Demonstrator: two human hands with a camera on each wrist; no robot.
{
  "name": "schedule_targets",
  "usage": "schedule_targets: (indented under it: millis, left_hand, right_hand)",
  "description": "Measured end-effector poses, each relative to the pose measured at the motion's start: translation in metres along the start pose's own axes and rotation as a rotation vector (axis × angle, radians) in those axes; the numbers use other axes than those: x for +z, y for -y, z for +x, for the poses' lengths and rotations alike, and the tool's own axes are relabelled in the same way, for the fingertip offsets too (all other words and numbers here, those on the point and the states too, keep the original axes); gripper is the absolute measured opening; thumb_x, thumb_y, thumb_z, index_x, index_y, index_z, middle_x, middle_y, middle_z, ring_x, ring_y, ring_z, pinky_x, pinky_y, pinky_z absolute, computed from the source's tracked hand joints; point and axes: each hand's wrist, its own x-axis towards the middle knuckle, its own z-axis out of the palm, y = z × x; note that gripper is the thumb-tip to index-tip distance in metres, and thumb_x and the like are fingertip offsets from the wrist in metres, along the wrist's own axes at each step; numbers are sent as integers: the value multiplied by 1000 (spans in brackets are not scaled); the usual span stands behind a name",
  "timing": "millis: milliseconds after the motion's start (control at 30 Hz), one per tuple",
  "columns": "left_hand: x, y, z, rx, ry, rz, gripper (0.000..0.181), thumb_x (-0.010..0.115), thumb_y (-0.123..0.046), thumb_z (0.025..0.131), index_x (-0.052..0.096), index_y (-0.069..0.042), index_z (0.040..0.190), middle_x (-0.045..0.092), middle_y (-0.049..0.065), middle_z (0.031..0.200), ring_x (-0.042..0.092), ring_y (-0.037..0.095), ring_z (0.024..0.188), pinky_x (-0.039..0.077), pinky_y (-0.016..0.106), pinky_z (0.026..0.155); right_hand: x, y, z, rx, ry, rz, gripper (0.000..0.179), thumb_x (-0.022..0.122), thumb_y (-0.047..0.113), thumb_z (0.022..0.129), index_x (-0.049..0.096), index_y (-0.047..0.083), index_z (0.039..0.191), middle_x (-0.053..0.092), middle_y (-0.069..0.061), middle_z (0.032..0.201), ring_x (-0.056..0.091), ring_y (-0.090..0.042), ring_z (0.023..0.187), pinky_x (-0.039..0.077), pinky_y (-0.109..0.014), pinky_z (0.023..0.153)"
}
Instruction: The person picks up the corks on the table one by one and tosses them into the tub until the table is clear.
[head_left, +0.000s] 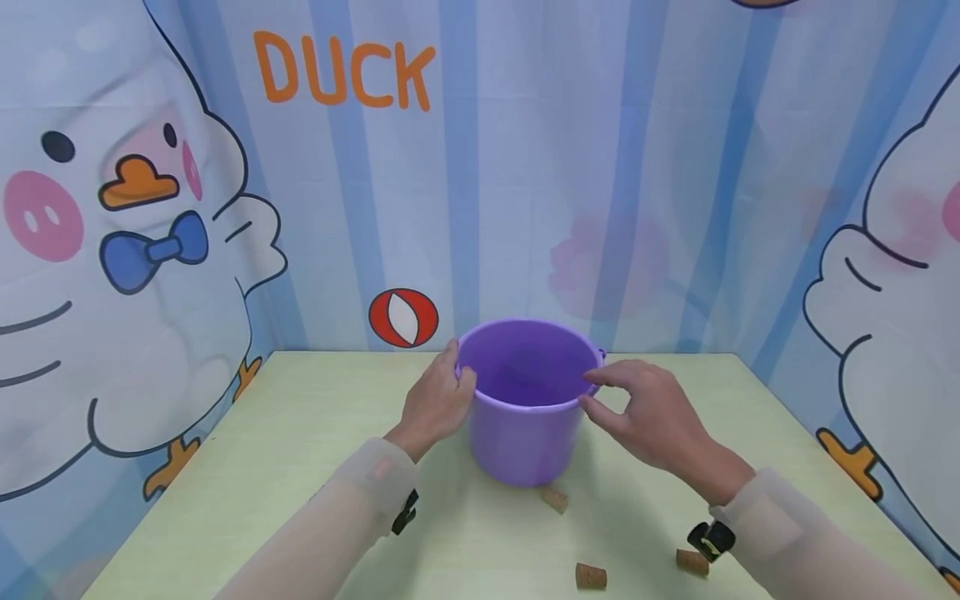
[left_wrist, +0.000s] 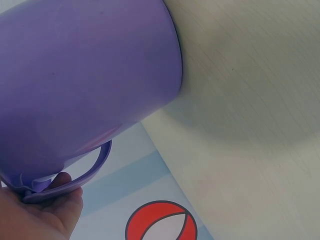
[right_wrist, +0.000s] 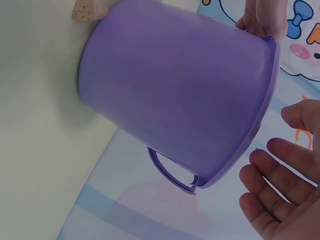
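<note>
The bucket [head_left: 525, 446] looks like smooth plastic with a soft sheen, the corks [head_left: 591, 576] rough and grainy, the tabletop [head_left: 352, 417] matt with a fine wood-like grain, the backdrop [head_left: 517, 167] lightly creased cloth, and the sleeves [head_left: 322, 517] thin matt fabric

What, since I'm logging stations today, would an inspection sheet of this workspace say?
Surface: pale table, faintly grained.
Job's things: purple bucket, mouth facing up; no contents visible inside.
Clutter: one cork by the bucket's base, a second cork and a third cork closer to the person.
Left hand: grips the bucket's left edge.
Right hand: beside the bucket's right edge, fingers apart from it in the right wrist view.
Cables: nothing seen.
Surroundings: striped backdrop with printed cartoon ducks.
</note>
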Motion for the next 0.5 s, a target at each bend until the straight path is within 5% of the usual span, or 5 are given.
schedule_targets:
  millis: [500]
  left_hand:
    - [-2,0,-2,12,1,-6,66,37,-30,104,22,-4,163,39,13,162,39,32,147,35,55,117]
  right_hand:
    - [1,-3,-16,-22,-62,27,23,80,20,89,79,8,108,78,-4,104,72,-26,99,58,-51,84]
